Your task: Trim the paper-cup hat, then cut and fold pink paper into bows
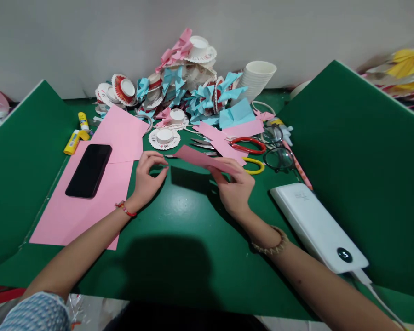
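Note:
My right hand point(236, 186) pinches a strip of pink paper point(202, 158) by its right end, holding it above the green table. The strip's shadow falls on the table below it. To the left, my left hand point(149, 177) has its thumb and fingers curved and a gap between their tips, with nothing in it. Behind the strip lie scissors with red handles point(250, 145) and another pair with yellow handles point(255, 165). A paper-cup piece with a fringed white rim point(164, 136) rests just beyond my left hand.
A black phone point(89, 171) lies on pink sheets point(100, 220) at left, near glue sticks point(72, 141). A white power bank point(319, 227) with a cable and glasses point(278, 156) are at right. Stacked paper cups point(257, 78) and a blue-and-pink paper craft pile point(200, 92) stand behind.

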Demonstrator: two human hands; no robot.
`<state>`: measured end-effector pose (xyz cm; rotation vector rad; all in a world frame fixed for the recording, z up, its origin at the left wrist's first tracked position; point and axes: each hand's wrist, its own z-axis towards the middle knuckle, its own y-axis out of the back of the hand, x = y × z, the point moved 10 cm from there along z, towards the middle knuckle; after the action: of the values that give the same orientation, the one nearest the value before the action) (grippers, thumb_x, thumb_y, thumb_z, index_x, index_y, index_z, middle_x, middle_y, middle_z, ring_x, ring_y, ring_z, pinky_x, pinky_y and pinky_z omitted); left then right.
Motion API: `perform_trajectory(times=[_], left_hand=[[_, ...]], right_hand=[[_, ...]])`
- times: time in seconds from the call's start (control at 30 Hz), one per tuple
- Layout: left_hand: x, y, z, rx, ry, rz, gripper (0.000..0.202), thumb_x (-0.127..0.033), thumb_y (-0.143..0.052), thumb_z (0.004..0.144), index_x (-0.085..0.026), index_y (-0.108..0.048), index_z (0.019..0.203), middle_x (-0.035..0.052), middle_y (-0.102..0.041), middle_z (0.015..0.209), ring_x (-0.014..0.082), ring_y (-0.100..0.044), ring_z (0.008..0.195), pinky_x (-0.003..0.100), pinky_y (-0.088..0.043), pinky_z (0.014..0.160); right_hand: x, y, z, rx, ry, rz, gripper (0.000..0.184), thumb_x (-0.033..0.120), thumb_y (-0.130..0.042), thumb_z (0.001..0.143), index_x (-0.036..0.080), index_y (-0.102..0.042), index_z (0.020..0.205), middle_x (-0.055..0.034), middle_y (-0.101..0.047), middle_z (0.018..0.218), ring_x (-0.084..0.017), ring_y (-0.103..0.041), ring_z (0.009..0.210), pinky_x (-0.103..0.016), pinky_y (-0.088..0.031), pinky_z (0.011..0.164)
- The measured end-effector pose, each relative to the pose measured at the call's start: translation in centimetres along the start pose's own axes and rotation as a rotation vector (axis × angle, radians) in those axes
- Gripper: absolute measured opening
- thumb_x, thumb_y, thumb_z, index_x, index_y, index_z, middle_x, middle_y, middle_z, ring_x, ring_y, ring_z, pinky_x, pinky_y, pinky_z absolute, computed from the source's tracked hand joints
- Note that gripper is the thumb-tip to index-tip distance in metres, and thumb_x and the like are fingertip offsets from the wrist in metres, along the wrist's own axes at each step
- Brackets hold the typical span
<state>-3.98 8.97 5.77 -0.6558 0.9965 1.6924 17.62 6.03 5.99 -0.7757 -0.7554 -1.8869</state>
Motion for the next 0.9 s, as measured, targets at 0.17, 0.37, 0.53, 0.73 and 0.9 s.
perform_trajectory(times=[0.17, 0.37, 0.53, 0.73, 0.9], left_hand=[[1.0, -2.6, -0.9, 0.227, 0.198, -0.22, 0.068, -0.02, -0.071, 0.07, -0.023, -0.036, 0.128, -0.0059, -0.06, 0.065, 0.0092, -0.058, 0.056, 0.022, -0.047, 0.058], [0.3, -3.6, -1.2, 0.392, 0.149, -0.182, 0.019, -0.017, -0.065, 0.073, -0.018, -0.069, 0.092, 0.0066, -0.07, 0.101, 0.0192, -0.065, 0.094, 0.03, -0.05, 0.082], [0.5, -2.5, -0.3, 0.356, 0.205, -0.213, 0.023, -0.03, -0.071, 0.071, -0.021, -0.073, 0.091, 0.0081, -0.071, 0.101, 0.0219, -0.066, 0.093, 0.032, -0.051, 0.084], [-4.2, -0.4, 2.0, 0.269, 0.141, -0.142, 0.029, -0.036, -0.079, 0.06, -0.019, -0.074, 0.083, 0.0071, -0.073, 0.091, 0.0208, -0.068, 0.084, 0.03, -0.054, 0.076], [-10.0, 3.0, 3.1, 0.013, 0.063, -0.077, 0.018, -0.034, -0.075, 0.068, -0.017, -0.069, 0.066, -0.0008, -0.068, 0.064, 0.0129, -0.061, 0.058, 0.023, -0.049, 0.053]], right_hand=[[2.4, -0.5, -0.5, 0.065, 0.27, -0.165, 0.02, 0.016, -0.061, 0.081, 0.03, -0.072, 0.09, -0.0036, -0.071, 0.099, -0.02, -0.062, 0.091, -0.04, -0.048, 0.078], [2.3, -2.4, -1.1, 0.238, 0.296, -0.159, 0.024, 0.016, -0.059, 0.082, 0.035, -0.073, 0.085, -0.0023, -0.063, 0.114, -0.022, -0.057, 0.102, -0.046, -0.046, 0.084], [1.9, -3.1, -0.7, 0.323, 0.147, -0.095, 0.015, 0.026, -0.062, 0.08, 0.035, -0.073, 0.083, -0.0009, -0.051, 0.129, -0.025, -0.05, 0.117, -0.051, -0.041, 0.096], [6.7, -1.9, 1.7, 0.263, 0.214, -0.047, 0.009, 0.031, -0.063, 0.078, 0.028, -0.071, 0.076, -0.004, -0.053, 0.125, -0.028, -0.049, 0.118, -0.05, -0.039, 0.099], [11.9, -0.7, 4.5, 0.3, 0.214, -0.081, 0.015, 0.025, -0.06, 0.081, 0.024, -0.066, 0.067, -0.0049, -0.062, 0.106, -0.024, -0.059, 0.103, -0.045, -0.049, 0.089]])
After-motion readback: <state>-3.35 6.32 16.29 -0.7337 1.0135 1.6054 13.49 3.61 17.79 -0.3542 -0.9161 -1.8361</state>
